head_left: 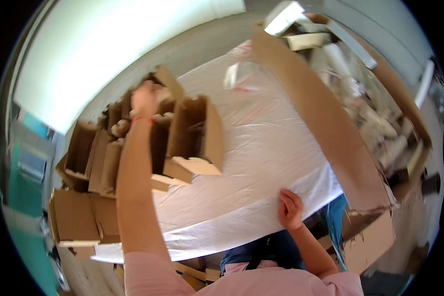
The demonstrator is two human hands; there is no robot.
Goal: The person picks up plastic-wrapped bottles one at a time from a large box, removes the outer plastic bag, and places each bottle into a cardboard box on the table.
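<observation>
My left arm stretches far out over a group of open brown cardboard boxes (pixel 79 217) on the left of the table. My left hand (pixel 144 101) is at the far boxes, beside a raised flap (pixel 168 80); blur and the cardboard hide its fingers. A pale patch shows next to the fingers, too unclear to name. Near the front edge of the white-covered table (pixel 232 197), my right hand (pixel 291 209) rests on the cover with its fingers curled together, and nothing shows in them. Closest to it on the left is an open box (pixel 214 133) with its front flap folded out.
On the right stands a large open carton (pixel 325 113) filled with pale rolled pieces and clear plastic wrap (pixel 360 89). A smaller cardboard box (pixel 370 241) and a blue cloth or bag (pixel 334 222) are below it. Clear plastic with red marks (pixel 246 81) lies on the table's far side.
</observation>
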